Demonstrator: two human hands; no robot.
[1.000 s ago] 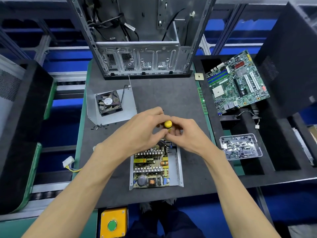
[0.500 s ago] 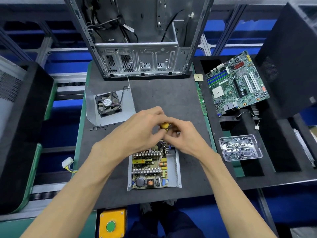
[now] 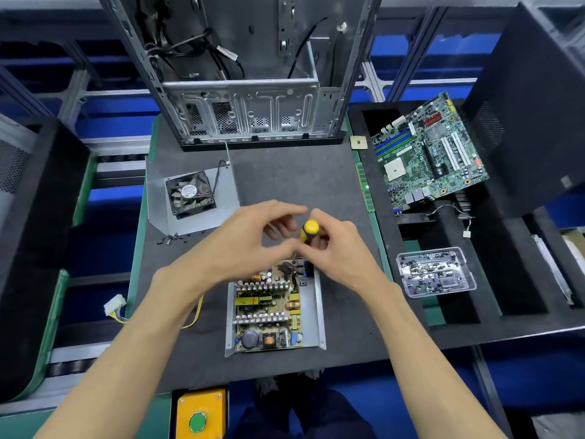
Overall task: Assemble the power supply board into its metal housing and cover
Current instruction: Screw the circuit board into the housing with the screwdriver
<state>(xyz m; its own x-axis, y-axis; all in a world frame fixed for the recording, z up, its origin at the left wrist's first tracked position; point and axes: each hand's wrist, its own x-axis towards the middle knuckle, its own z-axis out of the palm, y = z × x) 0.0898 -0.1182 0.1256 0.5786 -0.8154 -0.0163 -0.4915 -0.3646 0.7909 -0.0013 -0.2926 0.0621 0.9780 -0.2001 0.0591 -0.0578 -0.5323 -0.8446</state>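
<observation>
While the right hand curls round the yellow-capped screwdriver standing at the far end of the green power supply board, the left hand hovers beside, fingers loosely bent, gripping nothing I can make out. Board sits in its open grey metal housing, near-centre on the dark tabletop. Looks stiff but fragile; the bare edges or housing walls seem safest to hold.

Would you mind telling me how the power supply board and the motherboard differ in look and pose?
The power supply board sits flat inside its open metal housing on the mat; the motherboard lies tilted on the black foam tray, uncased. The power supply board is tan, with finned heatsinks and copper coils; the motherboard is green, larger, with blue and white slots. Both are bare, populated circuit boards.
</observation>
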